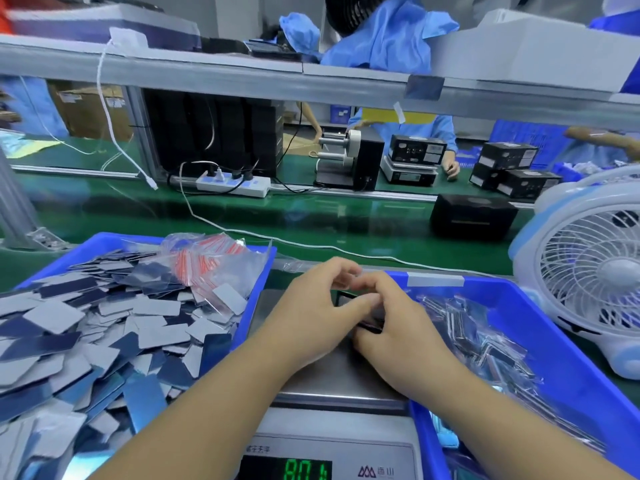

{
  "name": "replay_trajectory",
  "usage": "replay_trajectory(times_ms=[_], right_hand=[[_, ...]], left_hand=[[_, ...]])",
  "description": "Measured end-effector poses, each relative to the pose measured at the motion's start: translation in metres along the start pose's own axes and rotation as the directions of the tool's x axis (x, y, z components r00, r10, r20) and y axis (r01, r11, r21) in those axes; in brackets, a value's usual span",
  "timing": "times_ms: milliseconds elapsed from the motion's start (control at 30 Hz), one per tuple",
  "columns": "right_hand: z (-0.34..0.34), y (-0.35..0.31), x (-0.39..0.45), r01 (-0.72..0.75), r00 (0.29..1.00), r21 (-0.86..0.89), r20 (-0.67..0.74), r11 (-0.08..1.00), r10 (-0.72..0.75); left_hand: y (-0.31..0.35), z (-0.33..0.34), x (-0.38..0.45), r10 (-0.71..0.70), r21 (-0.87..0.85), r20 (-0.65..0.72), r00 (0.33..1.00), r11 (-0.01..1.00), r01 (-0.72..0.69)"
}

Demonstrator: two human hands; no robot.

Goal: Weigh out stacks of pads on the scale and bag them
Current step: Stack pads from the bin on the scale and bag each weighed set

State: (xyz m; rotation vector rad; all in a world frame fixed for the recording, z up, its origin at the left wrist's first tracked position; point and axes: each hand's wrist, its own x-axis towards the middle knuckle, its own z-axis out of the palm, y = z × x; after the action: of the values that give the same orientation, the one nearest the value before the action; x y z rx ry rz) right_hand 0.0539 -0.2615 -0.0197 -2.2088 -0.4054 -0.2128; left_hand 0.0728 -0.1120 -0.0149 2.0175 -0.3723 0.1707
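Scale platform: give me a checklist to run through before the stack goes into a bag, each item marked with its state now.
1. Stack of pads sits on the scale platform: ok.
2. Both hands on the stack, left hand and right hand: ok.
3. Display readable: not ok, digits partly cut off by the frame edge.
4. Weight free of hand pressure: not ok, both hands rest on the stack.
5. Empty bags at hand in the left bin: ok.
6. Right bin has room: ok.
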Motion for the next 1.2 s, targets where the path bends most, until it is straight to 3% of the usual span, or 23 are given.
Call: replay_trajectory(times_ms=[133, 300, 433, 600, 700, 933, 1100, 1200], right_hand=[[-0.002, -0.003, -0.001, 0.02, 1.0, -0.027, 0.01, 0.999, -0.02], [0.001, 0.0, -0.002, 0.023, 1.0, -0.051, 0.021, 0.998, -0.022], [0.002, -0.001, -0.001, 0.044, 0.999, -0.095, 0.012, 0.995, -0.043], [0.001, 0.0, -0.001, 0.061, 0.998, -0.128, 0.015, 0.99, -0.059], [0.002, 0.003, 0.0, 0.061, 0.998, -0.144, 0.014, 0.988, -0.06], [0.0, 0.006, 0.0, 0.074, 0.997, -0.174, 0.002, 0.982, -0.074], [-0.002, 0.007, 0.003, 0.042, 0.998, -0.174, -0.035, 0.984, -0.049], [-0.005, 0.008, 0.003, 0.0, 0.999, -0.142, -0.033, 0.99, -0.005]], left_hand=[[-0.002, -0.007, 0.003, -0.009, -0.099, -0.021, 1.0, 0.995, 0.007], [-0.008, -0.019, 0.006, 0.01, -0.178, 0.114, 0.993, 0.984, 0.011], [-0.011, -0.024, 0.009, 0.007, -0.227, 0.086, 0.996, 0.974, 0.013], [-0.011, -0.028, 0.01, -0.012, -0.147, 0.066, 0.998, 0.989, 0.021], [-0.011, -0.029, 0.01, -0.089, -0.1, 0.079, 0.993, 0.99, 0.097], [-0.012, -0.028, 0.008, -0.08, 0.193, 0.125, 0.989, 0.98, 0.055], [-0.009, -0.042, 0.007, -0.01, 0.209, 0.069, 0.998, 0.978, -0.004], [-0.008, -0.049, 0.005, -0.007, 0.146, 0.126, 0.992, 0.989, -0.012]])
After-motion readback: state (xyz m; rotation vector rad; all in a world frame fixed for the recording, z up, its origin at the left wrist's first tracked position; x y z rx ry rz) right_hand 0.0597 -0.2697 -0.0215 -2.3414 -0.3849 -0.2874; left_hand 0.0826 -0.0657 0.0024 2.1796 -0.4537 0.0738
